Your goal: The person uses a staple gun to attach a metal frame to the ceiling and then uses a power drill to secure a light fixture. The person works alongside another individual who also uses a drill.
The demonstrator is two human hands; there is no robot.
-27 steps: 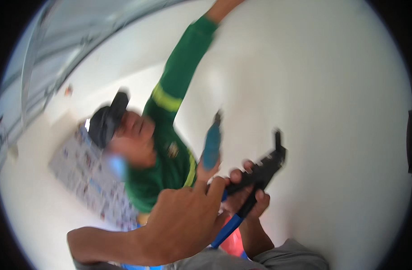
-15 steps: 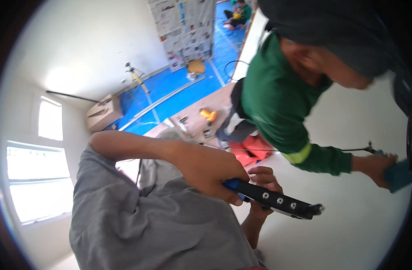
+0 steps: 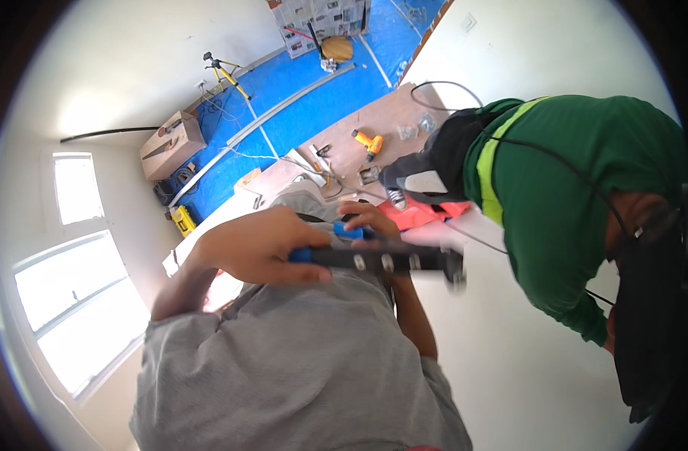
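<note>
Dead centre, in front of the grey shirt (image 3: 299,353): black hand tool (image 3: 374,259) with blue handles, nose toward 3 o'clock, blurred. Left hand (image 3: 257,244), in from 9 o'clock: grip clenched on the end of the near handle, far from the nose, probably for leverage. Right hand (image 3: 374,217), forearm up from 5 o'clock: fingers curled at the other handle, likely steadying. Can't tell if that grip is tight; blur and tool body hide it. Co-worker (image 3: 569,203) in green bent over at 3 o'clock, near the wall. Orange drill (image 3: 369,144) just past 12, lying on brown floor covering (image 3: 393,113), presumably parked within reach. Blue sheet (image 3: 291,124) toward 11, presumably protecting the floor; yellow tripod (image 3: 227,77) stands beyond, legs splayed for stability.
</note>
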